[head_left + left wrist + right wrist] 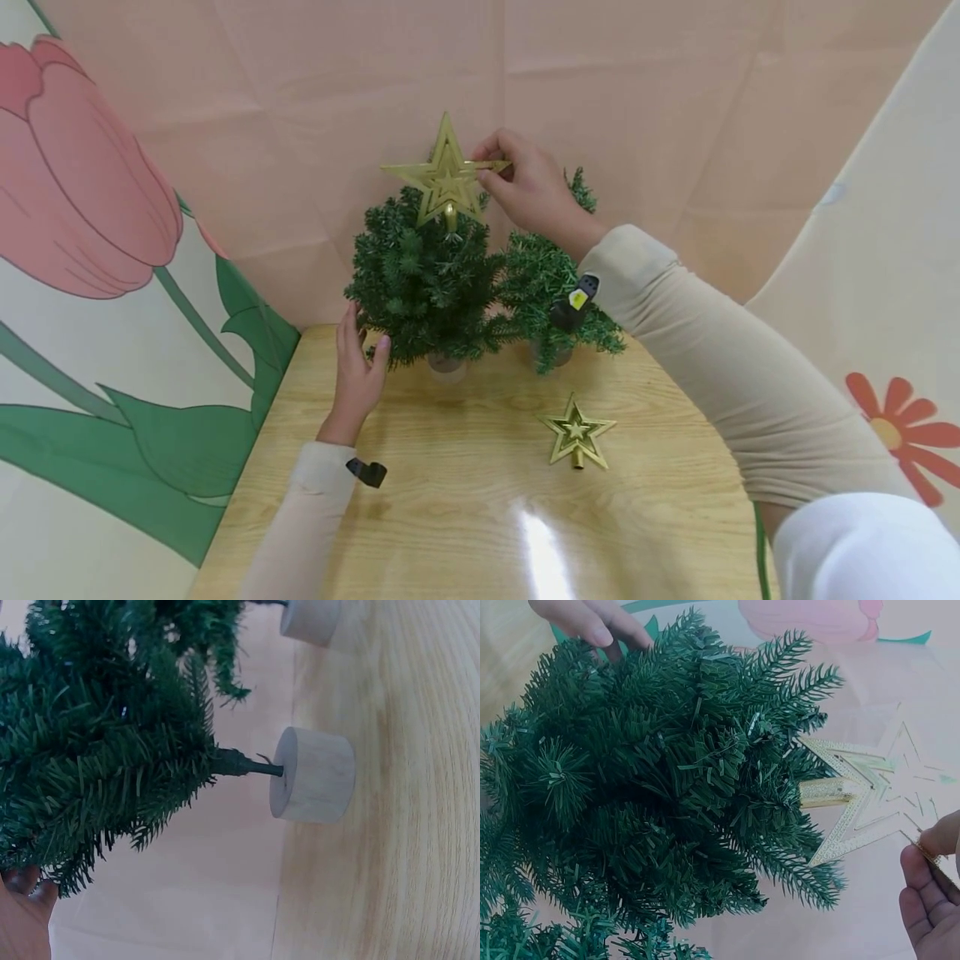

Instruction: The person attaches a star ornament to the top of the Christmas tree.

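My right hand [536, 187] pinches one point of a gold star tree topper [447, 179] between thumb and fingers. The star stands upright at the top of the left small artificial Christmas tree [427, 283]. In the right wrist view its gold socket [826, 793] meets the tip branches, which partly hide its lower end. At the tree's left side, my left hand [358, 375] touches the lower branches with its fingers spread. A round pale base [315, 776] holds the tree's stem on the table.
A second small green tree [543, 279] stands close on the right, partly behind my right forearm. Another gold star topper [576, 432] lies on the wooden table [420, 517] in front. A pink cloth backdrop [337, 100] rises right behind the trees.
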### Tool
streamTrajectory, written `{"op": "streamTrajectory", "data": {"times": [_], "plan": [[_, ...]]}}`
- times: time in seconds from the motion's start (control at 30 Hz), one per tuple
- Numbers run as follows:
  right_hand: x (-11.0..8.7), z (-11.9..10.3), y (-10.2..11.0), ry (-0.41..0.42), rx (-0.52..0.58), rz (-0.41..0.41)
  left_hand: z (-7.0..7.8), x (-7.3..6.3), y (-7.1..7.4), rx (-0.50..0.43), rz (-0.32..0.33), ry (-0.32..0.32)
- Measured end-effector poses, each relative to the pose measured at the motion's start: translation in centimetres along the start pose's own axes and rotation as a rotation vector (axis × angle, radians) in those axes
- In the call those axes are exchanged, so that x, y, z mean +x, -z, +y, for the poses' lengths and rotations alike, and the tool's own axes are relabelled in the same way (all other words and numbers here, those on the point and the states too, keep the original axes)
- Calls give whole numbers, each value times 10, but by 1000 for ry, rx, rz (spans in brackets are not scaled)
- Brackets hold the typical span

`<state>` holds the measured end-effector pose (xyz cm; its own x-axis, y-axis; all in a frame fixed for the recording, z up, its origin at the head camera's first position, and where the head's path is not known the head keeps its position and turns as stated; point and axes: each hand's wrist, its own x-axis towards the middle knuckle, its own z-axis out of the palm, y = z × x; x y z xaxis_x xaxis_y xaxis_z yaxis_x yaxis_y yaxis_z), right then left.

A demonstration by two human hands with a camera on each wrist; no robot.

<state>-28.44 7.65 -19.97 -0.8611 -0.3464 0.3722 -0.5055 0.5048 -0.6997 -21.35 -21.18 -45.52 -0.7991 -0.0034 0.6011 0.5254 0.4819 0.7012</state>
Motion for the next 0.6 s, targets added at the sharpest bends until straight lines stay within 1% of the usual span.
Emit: {"op": "streamTrajectory", "data": {"times": [0.17, 0.3, 0.6], "plan": [[-1, 0, 0, -7, -9, -3, -2, 1, -1, -4, 3, -13], [0, 0, 0, 8, -14, 1, 0, 1, 0, 13, 6, -9], [1, -1, 0, 25, 12, 1, 2, 0, 1, 34, 1, 11]]}}
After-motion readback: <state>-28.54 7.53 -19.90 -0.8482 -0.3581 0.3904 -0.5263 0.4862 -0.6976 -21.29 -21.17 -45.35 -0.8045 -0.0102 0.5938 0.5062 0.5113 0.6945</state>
